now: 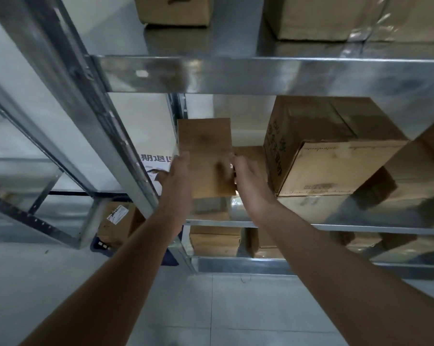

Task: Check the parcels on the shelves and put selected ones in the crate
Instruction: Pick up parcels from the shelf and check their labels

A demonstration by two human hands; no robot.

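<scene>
A small brown cardboard parcel (pixel 204 151) stands on the middle metal shelf (pixel 360 227), at its left end. My left hand (pixel 177 181) lies flat against the parcel's left side, fingers straight. My right hand (pixel 248 181) is against its right side, thumb over the front face; the frame is blurred here. Down on the floor at the left, a dark blue crate (pixel 100 244) shows behind the shelf post, with a labelled cardboard box (pixel 118 221) in it.
A large printed carton (pixel 318 146) stands just right of the parcel, another box at the far right. More cartons fill the top shelf (pixel 261 73) and the bottom shelf. A steel upright (pixel 106 136) runs left of my left hand. Pale floor tiles lie below.
</scene>
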